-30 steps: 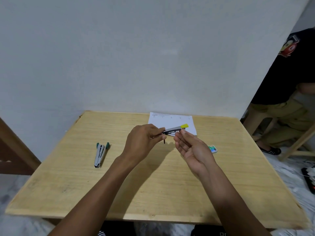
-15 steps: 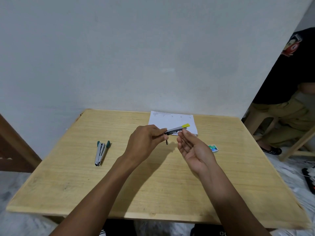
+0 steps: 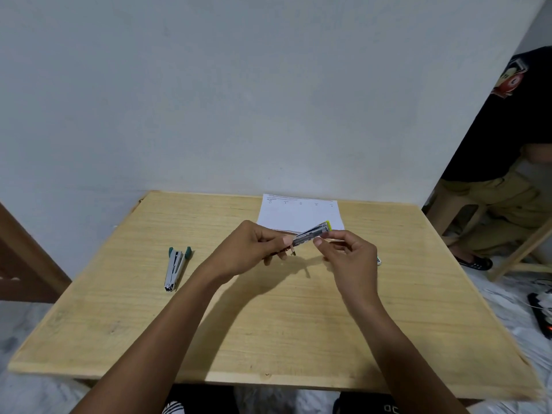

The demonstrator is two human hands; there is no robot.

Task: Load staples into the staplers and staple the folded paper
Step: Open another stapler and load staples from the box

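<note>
A small stapler with a yellow tip (image 3: 313, 233) is held in the air over the middle of the wooden table (image 3: 268, 318). My left hand (image 3: 248, 249) grips its near end. My right hand (image 3: 349, 255) has turned palm down, and its fingertips pinch the stapler's body from the right. Behind them the folded white paper (image 3: 298, 215) lies flat at the table's far edge. A second stapler with green ends (image 3: 175, 268) lies open on the left of the table, away from both hands.
A small staple box (image 3: 379, 260) peeks out behind my right hand. A white wall rises straight behind the table. A person in a black shirt (image 3: 507, 162) sits on a stool at the far right. A dark object (image 3: 542, 309) lies on the floor right of the table.
My right hand has turned from palm up under the stapler to palm down, with its fingers closed on the stapler's body. My left hand keeps its grip.
</note>
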